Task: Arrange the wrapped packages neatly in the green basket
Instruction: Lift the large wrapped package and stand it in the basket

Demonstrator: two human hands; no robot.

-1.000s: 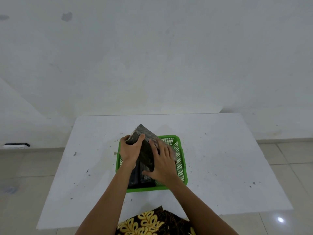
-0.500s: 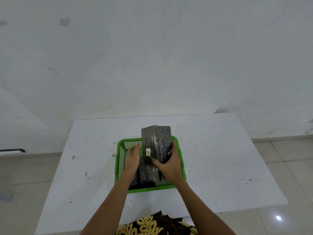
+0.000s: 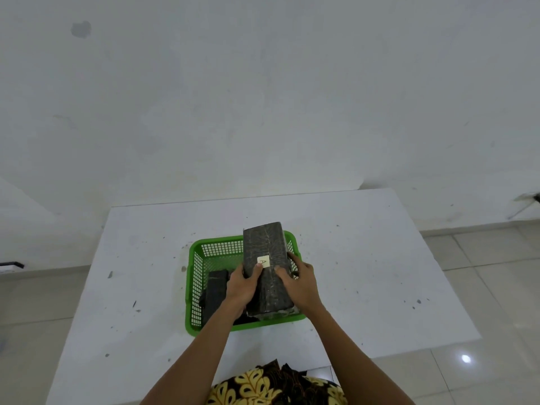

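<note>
A green mesh basket (image 3: 195, 276) stands on the white table. Over its right half lies a large dark wrapped package (image 3: 266, 247) with a small white label marked "A", its long side running away from me and its far end tilted up above the rim. My left hand (image 3: 241, 287) grips its left edge, thumb near the label. My right hand (image 3: 301, 280) grips its right edge. A smaller dark wrapped package (image 3: 216, 289) lies in the basket's left half, partly hidden by my left hand.
The white table (image 3: 365, 273) has small dark specks and bare surface on both sides of the basket. A white wall rises behind it. Tiled floor lies to the right, and a patterned cloth (image 3: 271, 387) shows at the near edge.
The large package has turned from a tilted, corner-up pose to lie lengthwise over the basket's right half and has come lower. My left hand has moved onto its left edge.
</note>
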